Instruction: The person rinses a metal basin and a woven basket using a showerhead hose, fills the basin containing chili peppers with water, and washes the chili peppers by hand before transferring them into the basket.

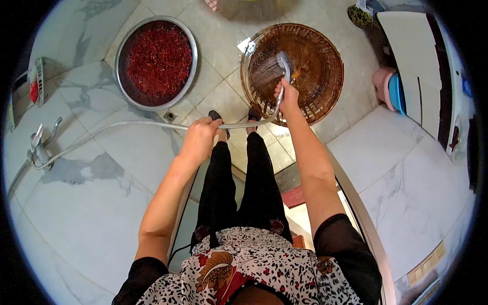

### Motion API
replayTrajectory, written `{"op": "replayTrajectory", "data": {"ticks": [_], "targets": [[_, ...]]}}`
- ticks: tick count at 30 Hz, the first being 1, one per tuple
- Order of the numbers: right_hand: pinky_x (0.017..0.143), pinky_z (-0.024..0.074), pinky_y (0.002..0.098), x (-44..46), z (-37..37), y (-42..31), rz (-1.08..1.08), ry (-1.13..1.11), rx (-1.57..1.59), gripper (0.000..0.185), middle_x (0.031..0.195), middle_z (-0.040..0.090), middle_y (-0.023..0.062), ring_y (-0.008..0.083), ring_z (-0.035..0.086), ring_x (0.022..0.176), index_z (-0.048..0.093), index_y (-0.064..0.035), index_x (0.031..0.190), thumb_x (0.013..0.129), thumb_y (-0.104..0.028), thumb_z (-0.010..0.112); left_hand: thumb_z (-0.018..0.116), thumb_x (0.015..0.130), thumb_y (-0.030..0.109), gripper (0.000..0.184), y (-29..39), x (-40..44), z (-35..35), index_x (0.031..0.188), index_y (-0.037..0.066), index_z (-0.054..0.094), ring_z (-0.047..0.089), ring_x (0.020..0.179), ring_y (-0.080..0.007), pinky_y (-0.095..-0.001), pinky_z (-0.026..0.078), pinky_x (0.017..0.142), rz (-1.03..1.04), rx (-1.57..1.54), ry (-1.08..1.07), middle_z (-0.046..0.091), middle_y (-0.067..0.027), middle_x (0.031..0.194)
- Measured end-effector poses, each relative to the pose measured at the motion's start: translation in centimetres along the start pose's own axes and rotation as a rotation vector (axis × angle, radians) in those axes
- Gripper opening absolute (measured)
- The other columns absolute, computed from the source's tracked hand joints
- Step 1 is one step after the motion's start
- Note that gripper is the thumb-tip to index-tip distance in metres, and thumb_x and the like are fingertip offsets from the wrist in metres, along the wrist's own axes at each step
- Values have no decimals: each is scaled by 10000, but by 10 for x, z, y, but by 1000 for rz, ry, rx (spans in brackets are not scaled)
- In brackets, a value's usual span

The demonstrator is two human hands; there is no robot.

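My right hand (288,96) is wrapped round the handle of a silver shower head (283,62). Water sprays from it toward the left inside a brown woven basket (325,104), whose bottom looks wet. Closed around the pale shower hose (152,123), my left hand (201,133) is in front of my legs. The hose runs from a wall faucet (39,145) at the left, past my left hand, to the shower head. Left of the basket stands a wide metal basin (119,76) full of dark red pieces, perhaps chillies, in liquid.
A floor drain (170,116) lies just below the basin. Pink and blue tubs (389,90) stand by a white cabinet (412,61) at the right. Marble-patterned walls flank me, and my feet are on the tiled floor (218,96). A round, blurred object (249,10) is at the top edge.
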State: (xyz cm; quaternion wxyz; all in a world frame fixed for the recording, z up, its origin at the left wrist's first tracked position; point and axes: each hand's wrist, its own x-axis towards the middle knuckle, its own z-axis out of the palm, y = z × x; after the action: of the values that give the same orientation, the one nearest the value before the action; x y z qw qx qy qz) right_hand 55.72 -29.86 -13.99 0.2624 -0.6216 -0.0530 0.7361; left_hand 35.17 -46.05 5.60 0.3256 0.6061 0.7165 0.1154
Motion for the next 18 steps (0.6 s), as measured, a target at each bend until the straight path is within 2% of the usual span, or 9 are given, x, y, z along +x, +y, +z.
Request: {"op": "replayTrajectory", "data": {"ticks": [3, 6, 11, 15, 18], "targets": [[397, 366, 268, 7, 21, -23, -92, -79, 86, 173, 592, 474, 39, 133, 462, 480, 474, -43, 754, 803, -163, 589, 579, 718, 55, 229, 11, 5, -8, 943, 16, 598, 524, 687, -336, -404, 424, 609, -20, -26, 1, 523, -161, 708], [395, 353, 257, 17, 38, -50, -156, -3, 105, 209, 587, 471, 30, 118, 447, 468, 460, -46, 777, 751, -126, 651, 570, 726, 60, 223, 16, 10, -5, 941, 6, 597, 518, 688, -334, -402, 423, 611, 13, -29, 28, 515, -159, 696], [399, 342, 221, 27, 41, -92, -229, -1, 136, 180, 588, 470, 24, 94, 431, 471, 475, -31, 815, 753, -89, 634, 546, 700, 26, 292, 22, 20, 11, 991, 16, 578, 521, 713, -327, -390, 429, 627, 44, -57, 46, 520, -149, 725], [392, 343, 229, 28, 28, -120, -308, 29, 188, 179, 574, 460, 28, 104, 426, 462, 462, -51, 789, 736, -75, 631, 544, 666, -5, 359, 29, 34, 22, 1024, -3, 554, 519, 725, -328, -386, 432, 638, 85, -19, 37, 519, -154, 738], [389, 352, 248, 25, 12, -136, -373, 86, 217, 183, 572, 461, 37, 121, 432, 452, 466, -25, 773, 729, -82, 634, 540, 633, -33, 402, 37, 45, 28, 1036, -28, 537, 515, 736, -333, -387, 434, 646, 114, -10, 36, 514, -165, 747]]}}
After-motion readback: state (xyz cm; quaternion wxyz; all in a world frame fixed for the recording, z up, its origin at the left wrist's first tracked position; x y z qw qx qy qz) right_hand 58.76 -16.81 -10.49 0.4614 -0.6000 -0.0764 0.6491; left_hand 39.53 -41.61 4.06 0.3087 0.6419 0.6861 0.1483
